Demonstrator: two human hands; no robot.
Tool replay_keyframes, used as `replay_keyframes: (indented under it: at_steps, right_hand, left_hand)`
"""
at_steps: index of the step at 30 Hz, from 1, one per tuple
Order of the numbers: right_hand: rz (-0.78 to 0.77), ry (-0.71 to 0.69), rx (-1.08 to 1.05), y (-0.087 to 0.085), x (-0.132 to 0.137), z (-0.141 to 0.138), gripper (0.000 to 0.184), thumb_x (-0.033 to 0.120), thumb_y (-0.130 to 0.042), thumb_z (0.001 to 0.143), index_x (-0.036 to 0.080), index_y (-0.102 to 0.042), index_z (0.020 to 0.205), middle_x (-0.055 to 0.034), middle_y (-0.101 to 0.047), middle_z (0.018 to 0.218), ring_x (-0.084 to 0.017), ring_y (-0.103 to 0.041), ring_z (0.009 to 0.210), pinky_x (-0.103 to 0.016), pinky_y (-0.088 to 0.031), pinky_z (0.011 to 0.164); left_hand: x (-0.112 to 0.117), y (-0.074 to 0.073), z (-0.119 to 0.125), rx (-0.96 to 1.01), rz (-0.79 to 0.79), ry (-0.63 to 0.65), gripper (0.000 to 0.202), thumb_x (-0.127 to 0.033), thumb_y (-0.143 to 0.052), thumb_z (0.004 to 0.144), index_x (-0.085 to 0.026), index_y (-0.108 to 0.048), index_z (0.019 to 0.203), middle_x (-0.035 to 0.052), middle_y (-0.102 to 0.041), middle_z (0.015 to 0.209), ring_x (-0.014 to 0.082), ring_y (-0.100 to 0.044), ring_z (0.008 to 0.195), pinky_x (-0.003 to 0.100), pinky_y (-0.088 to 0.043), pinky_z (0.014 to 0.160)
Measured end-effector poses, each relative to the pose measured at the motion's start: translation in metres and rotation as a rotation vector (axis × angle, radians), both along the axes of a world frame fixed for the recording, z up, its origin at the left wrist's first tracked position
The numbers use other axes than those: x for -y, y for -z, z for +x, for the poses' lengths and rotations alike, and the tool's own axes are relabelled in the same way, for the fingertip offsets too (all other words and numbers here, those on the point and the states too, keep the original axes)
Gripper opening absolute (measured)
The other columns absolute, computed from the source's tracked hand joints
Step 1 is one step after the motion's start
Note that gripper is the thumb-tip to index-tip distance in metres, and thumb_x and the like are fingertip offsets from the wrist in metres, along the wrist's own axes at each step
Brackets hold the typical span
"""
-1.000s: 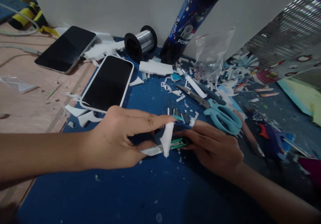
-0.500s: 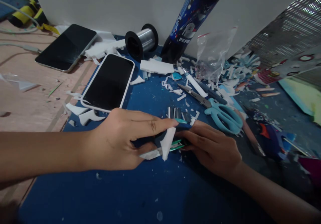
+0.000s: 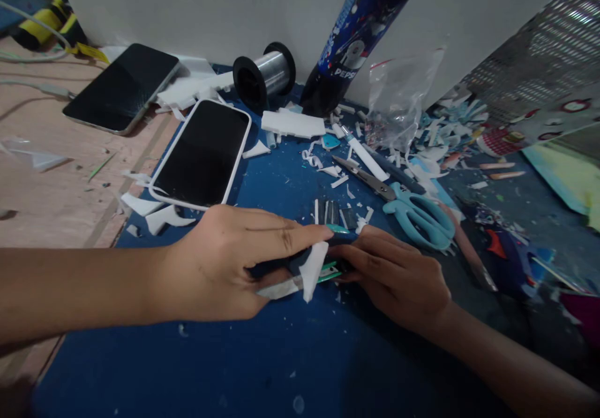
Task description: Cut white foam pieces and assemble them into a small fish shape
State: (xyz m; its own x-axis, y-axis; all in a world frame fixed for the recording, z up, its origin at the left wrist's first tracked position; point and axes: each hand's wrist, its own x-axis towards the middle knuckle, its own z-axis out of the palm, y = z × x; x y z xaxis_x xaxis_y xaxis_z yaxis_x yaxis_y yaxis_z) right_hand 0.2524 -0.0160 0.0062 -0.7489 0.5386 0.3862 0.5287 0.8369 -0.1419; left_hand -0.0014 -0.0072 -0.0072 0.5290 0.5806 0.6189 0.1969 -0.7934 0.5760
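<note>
My right hand [image 3: 398,274] is closed around a green-edged utility knife [image 3: 330,272], and its fingers cover most of the handle. The silver blade [image 3: 281,288] points left, its end close to my left thumb. A small white cut piece [image 3: 314,269] stands against the blade between my hands. My left hand [image 3: 225,268] reaches in with its index fingertip at a shiny teal piece [image 3: 338,228]. Its other fingers are curled, and what they grip is in dark shadow.
A white-framed phone [image 3: 201,155] lies beyond my left hand. Light-blue scissors [image 3: 417,218] lie beyond my right hand. Behind are a wire spool [image 3: 265,75], a Pepsi bottle [image 3: 347,49], a plastic bag [image 3: 396,102] and many white scraps. A black tablet-like device [image 3: 124,87] is at left.
</note>
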Motion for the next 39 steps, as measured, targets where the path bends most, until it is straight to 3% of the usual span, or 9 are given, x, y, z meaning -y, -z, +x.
replay_keyframes:
  at_steps: [6,18,25,28,34,39]
  right_hand:
    - [-0.015,0.001,0.012,-0.002,0.0,-0.003,0.017,0.019,-0.044,0.1,0.018,-0.059,0.109,-0.0028,-0.068,0.075,-0.014,-0.065,0.069,-0.026,-0.054,0.058]
    - [-0.034,-0.029,-0.027,-0.001,0.0,-0.003,0.018,0.019,-0.042,0.101,0.015,-0.058,0.11,-0.0047,-0.067,0.075,-0.014,-0.064,0.07,-0.026,-0.053,0.061]
    - [-0.019,-0.006,-0.051,-0.003,-0.001,-0.003,0.023,0.024,-0.039,0.102,0.014,-0.058,0.109,-0.0055,-0.066,0.074,-0.013,-0.064,0.067,-0.025,-0.051,0.06]
    - [-0.01,0.01,-0.057,-0.004,-0.001,-0.002,0.023,0.024,-0.038,0.102,0.015,-0.058,0.108,-0.0053,-0.066,0.073,-0.014,-0.065,0.068,-0.024,-0.052,0.06]
    - [-0.007,0.031,-0.094,-0.005,-0.002,-0.001,0.02,0.024,-0.04,0.102,0.018,-0.059,0.106,-0.003,-0.065,0.071,-0.013,-0.066,0.067,-0.022,-0.052,0.057]
    - [-0.013,0.034,-0.121,-0.003,-0.002,0.0,0.019,0.024,-0.042,0.101,0.016,-0.059,0.107,-0.0029,-0.065,0.069,-0.012,-0.065,0.065,-0.021,-0.052,0.057]
  left_hand:
    - [0.0,0.002,-0.001,-0.015,-0.021,-0.013,0.044,-0.018,-0.06,0.084,-0.024,-0.058,0.127,0.0035,-0.077,0.105,0.0176,-0.075,0.082,0.025,-0.065,0.074]
    - [0.002,0.0,0.0,-0.027,0.033,-0.008,0.041,-0.017,-0.061,0.083,-0.018,-0.06,0.124,0.0054,-0.077,0.102,0.0175,-0.075,0.086,0.023,-0.064,0.076]
    - [-0.002,-0.004,0.0,0.066,-0.175,0.036,0.037,-0.02,-0.069,0.08,-0.014,-0.068,0.117,0.0069,-0.078,0.1,0.0168,-0.076,0.084,0.015,-0.062,0.077]
    - [-0.002,-0.005,-0.001,0.099,-0.238,0.029,0.044,-0.016,-0.073,0.076,-0.015,-0.067,0.119,0.006,-0.078,0.097,0.018,-0.076,0.08,0.015,-0.062,0.07]
    - [-0.002,-0.008,0.0,0.127,-0.253,0.004,0.053,-0.019,-0.075,0.076,-0.029,-0.063,0.127,0.0001,-0.078,0.085,0.0201,-0.076,0.075,0.019,-0.062,0.056]
    - [-0.002,-0.011,0.003,0.16,-0.262,0.023,0.053,-0.015,-0.074,0.078,-0.029,-0.062,0.128,0.0002,-0.077,0.083,0.0166,-0.074,0.068,0.019,-0.06,0.053]
